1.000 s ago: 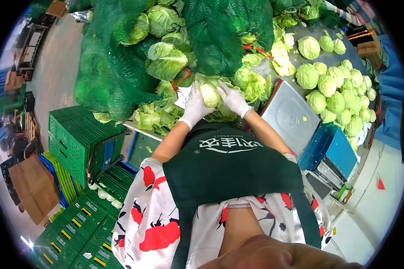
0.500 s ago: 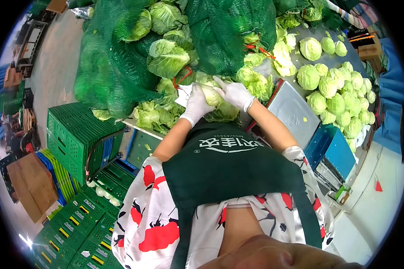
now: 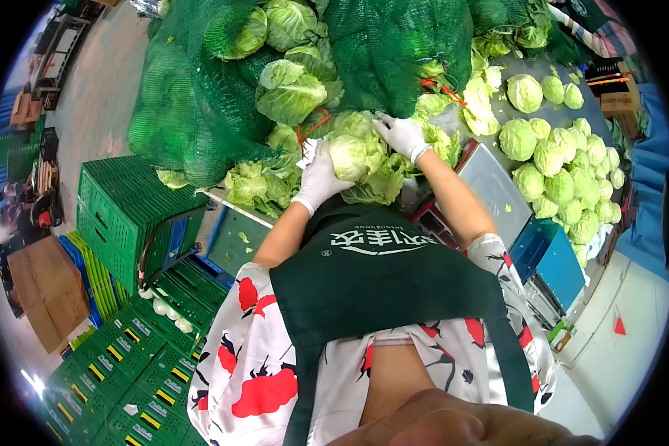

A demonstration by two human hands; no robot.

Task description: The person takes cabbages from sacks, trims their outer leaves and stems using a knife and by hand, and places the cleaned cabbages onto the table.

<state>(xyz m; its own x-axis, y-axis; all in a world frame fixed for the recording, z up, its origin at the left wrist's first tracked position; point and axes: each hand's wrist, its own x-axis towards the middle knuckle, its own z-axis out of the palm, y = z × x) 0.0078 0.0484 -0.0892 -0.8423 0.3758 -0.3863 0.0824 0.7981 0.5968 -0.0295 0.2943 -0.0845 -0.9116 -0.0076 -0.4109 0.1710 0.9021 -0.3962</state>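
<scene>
Between my two white-gloved hands is a pale green cabbage (image 3: 355, 151) with loose outer leaves spread around it. My left hand (image 3: 320, 180) grips its lower left side; part of the fingers is hidden. At the cabbage's upper right, my right hand (image 3: 405, 138) is closed on its outer leaves, the fingertips partly out of sight. Loose cabbage leaves (image 3: 256, 186) lie on the table to the left. A white piece of paper or plastic (image 3: 309, 152) shows beside my left fingers.
Green mesh sacks (image 3: 182, 104) of cabbages stand at the back. A pile of trimmed cabbages (image 3: 561, 167) lies to the right, past a flat metal plate (image 3: 490, 186). Green crates (image 3: 119, 215) are stacked at the left, and a blue box (image 3: 554, 260) is at the right.
My right hand has moved right, from on top of the cabbage to its upper right side. More of the cabbage's round head now shows. The view has shifted slightly.
</scene>
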